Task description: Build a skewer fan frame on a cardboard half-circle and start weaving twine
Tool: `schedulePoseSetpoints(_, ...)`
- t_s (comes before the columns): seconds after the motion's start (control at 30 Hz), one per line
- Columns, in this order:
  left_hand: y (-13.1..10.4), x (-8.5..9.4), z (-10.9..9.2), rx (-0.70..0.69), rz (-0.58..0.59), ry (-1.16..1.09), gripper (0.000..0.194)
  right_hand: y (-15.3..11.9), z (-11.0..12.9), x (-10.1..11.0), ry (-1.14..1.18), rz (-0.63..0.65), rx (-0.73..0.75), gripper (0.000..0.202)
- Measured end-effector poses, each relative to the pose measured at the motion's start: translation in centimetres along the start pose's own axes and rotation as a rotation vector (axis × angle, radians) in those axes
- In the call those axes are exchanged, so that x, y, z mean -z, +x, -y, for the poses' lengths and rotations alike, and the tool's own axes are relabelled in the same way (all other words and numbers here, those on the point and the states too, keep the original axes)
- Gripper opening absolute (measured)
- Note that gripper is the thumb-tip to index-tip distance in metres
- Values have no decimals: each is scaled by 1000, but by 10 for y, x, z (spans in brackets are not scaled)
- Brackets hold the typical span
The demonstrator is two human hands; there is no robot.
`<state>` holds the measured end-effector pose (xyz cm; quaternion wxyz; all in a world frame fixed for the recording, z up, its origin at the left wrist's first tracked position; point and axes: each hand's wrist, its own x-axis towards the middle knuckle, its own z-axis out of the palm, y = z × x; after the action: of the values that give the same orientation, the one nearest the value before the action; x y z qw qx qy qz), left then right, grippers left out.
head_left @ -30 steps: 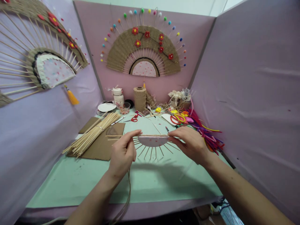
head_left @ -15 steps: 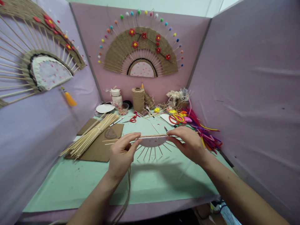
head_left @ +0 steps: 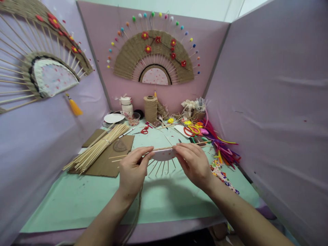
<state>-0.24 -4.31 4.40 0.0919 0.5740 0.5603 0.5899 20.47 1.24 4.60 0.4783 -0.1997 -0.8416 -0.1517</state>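
Observation:
Between my hands is a small fan [head_left: 163, 155] with a pale, dotted half-round centre and thin sticks fanning out below it. A strand of twine [head_left: 164, 148] lies along its straight upper edge. My left hand [head_left: 135, 165] pinches the left end of that edge between thumb and fingers. On the other side, my right hand [head_left: 193, 164] has its fingers closed on the edge, right of the middle. A loose length of cord [head_left: 139, 205] hangs from my left hand toward the table's front edge.
At left, a bundle of sticks [head_left: 102, 147] lies on cardboard [head_left: 107, 162]. Red scissors [head_left: 144, 130] and a twine spool [head_left: 150, 109] are behind the fan. Pipe cleaners [head_left: 225, 147] and patterned cloth [head_left: 225, 179] lie at right. Finished fans [head_left: 153, 48] hang on the walls.
My right hand has slid left along the fan's edge, nearer my left hand. The patterned cloth at right has come into view. My left hand keeps its pinch.

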Motion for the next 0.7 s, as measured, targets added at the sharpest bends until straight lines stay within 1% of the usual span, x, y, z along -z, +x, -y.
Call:
schedulePoseSetpoints(0.13,-1,0,0,-16,7,15,12,6,4,-2,-7,-30,-33,45)
schedulePoseSetpoints(0.33,-2,-1,-2,-14,17,-2,12,11,12,-7,-68,-36,-32,49)
schedulePoseSetpoints(0.4,-4,-2,-3,25,18,-34,19,12,17,-9,-75,-24,-30,51)
schedulePoseSetpoints(0.5,-7,-4,-5,98,20,-118,43,15,23,-11,-61,-15,-31,52)
schedulePoseSetpoints(0.57,-8,-5,-7,122,21,-156,54,17,27,-13,-58,-15,-35,50)
schedulePoseSetpoints(0.63,-8,-6,-9,126,21,-173,57,19,29,-14,-56,-11,-42,48)
schedulePoseSetpoints(0.7,-8,-6,-10,121,25,-178,52,20,32,-16,-54,-1,-47,50)
